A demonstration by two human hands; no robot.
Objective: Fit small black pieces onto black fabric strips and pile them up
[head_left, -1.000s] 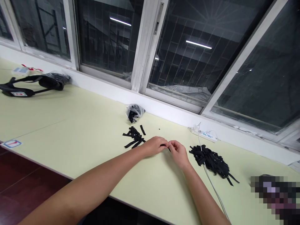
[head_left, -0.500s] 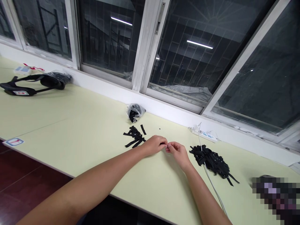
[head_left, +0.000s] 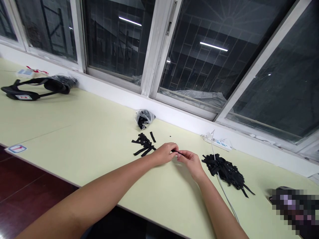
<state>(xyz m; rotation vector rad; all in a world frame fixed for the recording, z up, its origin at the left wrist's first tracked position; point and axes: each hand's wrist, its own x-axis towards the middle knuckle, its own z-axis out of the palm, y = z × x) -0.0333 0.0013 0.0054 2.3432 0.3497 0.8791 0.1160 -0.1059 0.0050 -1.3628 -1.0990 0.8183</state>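
My left hand [head_left: 164,153] and my right hand [head_left: 191,161] meet over the pale green table [head_left: 74,139], fingers pinched together on one short black strip [head_left: 179,153] held between them. A small heap of similar black strips [head_left: 144,144] lies just left of my left hand. A bigger pile of black strips [head_left: 225,170] sits right of my right hand, lying across a white cable [head_left: 225,196].
A clear plastic bag with black pieces [head_left: 144,118] rests by the window ledge. A white power strip [head_left: 217,142] lies along the wall. A black strap device [head_left: 35,89] is at the far left. A blurred dark object [head_left: 294,207] sits at the right.
Both hands stayed together at the same spot. The fingers shifted slightly, and the black strip now shows stretched between the two pinches.
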